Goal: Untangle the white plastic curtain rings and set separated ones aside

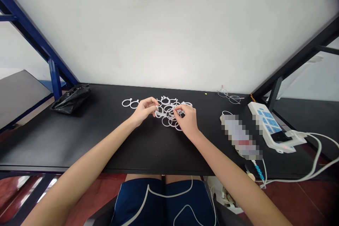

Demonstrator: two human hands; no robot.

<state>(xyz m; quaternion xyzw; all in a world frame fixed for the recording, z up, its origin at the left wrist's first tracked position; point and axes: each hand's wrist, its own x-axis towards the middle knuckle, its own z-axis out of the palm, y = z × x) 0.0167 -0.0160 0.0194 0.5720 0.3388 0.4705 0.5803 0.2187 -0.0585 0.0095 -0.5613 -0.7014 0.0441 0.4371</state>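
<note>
A pile of several white plastic rings [169, 111] lies on the black table [111, 137] in front of me. My left hand [144, 110] reaches in from the left and pinches a ring at the pile's left edge. My right hand [188, 120] rests on the pile's right side, fingertips closed on another ring. Two linked white rings [130, 103] lie apart, just left of my left hand.
A crumpled black plastic bag [71, 99] sits at the table's far left. Eyeglasses [229, 96] lie at the back right. A white power strip [270, 127] with cables and a blurred object [241, 136] occupy the right side. A white wall stands behind.
</note>
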